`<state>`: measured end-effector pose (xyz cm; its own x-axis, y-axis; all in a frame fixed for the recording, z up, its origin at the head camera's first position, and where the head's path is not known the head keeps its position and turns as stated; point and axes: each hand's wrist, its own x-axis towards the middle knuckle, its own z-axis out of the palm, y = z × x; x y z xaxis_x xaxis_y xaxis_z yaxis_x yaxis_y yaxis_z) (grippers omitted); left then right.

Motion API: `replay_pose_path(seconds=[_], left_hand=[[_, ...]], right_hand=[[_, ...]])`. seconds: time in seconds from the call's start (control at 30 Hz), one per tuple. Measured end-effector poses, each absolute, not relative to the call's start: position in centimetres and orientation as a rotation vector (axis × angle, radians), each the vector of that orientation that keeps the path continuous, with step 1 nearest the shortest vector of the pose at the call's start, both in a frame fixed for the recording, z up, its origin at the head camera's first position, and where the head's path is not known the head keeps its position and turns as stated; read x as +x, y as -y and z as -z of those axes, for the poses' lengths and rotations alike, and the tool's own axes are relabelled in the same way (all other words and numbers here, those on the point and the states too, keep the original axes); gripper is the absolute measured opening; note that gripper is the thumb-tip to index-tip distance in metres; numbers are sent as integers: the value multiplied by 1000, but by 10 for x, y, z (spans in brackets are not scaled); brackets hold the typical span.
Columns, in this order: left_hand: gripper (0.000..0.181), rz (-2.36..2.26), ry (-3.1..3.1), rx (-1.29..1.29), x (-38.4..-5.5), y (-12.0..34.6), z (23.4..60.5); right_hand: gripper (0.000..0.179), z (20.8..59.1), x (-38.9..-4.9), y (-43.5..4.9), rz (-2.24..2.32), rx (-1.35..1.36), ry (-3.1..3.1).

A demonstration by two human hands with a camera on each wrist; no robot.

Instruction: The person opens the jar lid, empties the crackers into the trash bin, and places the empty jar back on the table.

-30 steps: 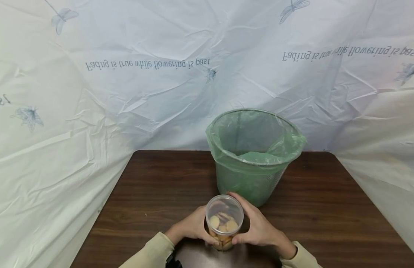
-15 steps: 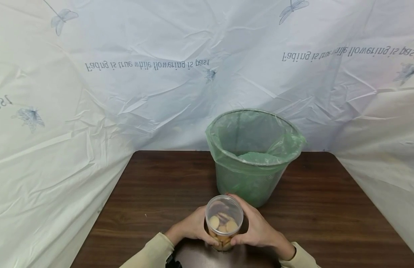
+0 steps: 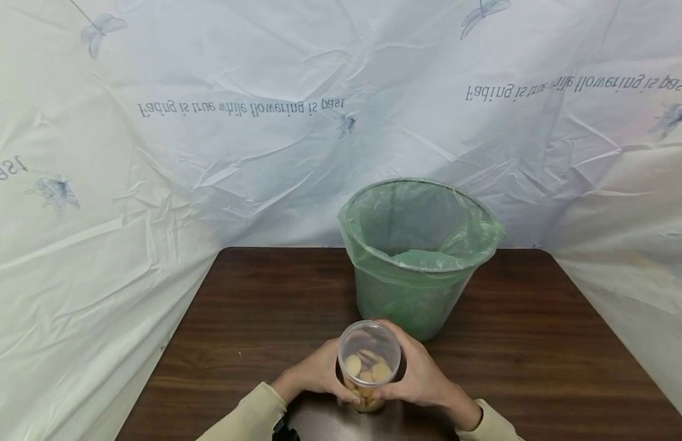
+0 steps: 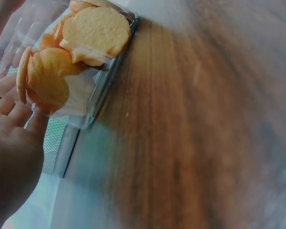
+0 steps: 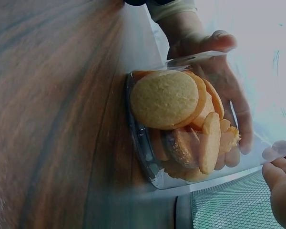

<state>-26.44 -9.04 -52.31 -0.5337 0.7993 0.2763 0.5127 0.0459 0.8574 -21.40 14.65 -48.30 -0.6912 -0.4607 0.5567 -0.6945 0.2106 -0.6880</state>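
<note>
A clear plastic jar (image 3: 368,338) stands upright near the front of the table, between both hands. Round yellowish biscuits (image 3: 382,371) fill its lower part. My left hand (image 3: 320,370) curls round the jar's left side, thumb at the front. From the right, my right hand (image 3: 423,376) grips it, with fingers reaching behind and the thumb across the front. Through the clear wall, both wrist views show the biscuits (image 4: 95,33) close up near the jar's bottom. Whether a lid covers the jar, I cannot tell.
Just behind the jar stands a mesh waste bin (image 3: 412,300) lined with a green plastic bag (image 3: 368,260). The dark wooden table (image 3: 274,294) has rounded far corners. A white printed sheet (image 3: 252,159) hangs behind and along both sides.
My right thumb and wrist have shifted slightly left against the jar. The jar, the left hand and the bin stay where they were.
</note>
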Motion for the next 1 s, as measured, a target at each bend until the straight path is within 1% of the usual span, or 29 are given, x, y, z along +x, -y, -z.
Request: replay_pose_path(seconds=[0.27,0.47,0.7,0.8,0.9,1.0], left_hand=[[95,-1480,-2071,1332,-266,91,523],[96,-1489,-2062,1321,-264,90,520],[92,-1500,-2007,1311,-251,89,493],[92,-1488,-2015,1302,-248,88,488],[92,-1495,-2034,1307,-247,88,491],[94,-1501,-2060,1318,-249,88,503]], right_hand=[[97,482,-216,-148,-1500,1076,2290],[97,481,-219,-150,-1557,1097,2319],[97,481,-222,-155,-1641,1190,2301],[97,481,-225,-158,-1667,1257,2272],[98,481,-229,-159,-1685,1320,2249],[97,480,-230,-161,-1693,1358,2244]])
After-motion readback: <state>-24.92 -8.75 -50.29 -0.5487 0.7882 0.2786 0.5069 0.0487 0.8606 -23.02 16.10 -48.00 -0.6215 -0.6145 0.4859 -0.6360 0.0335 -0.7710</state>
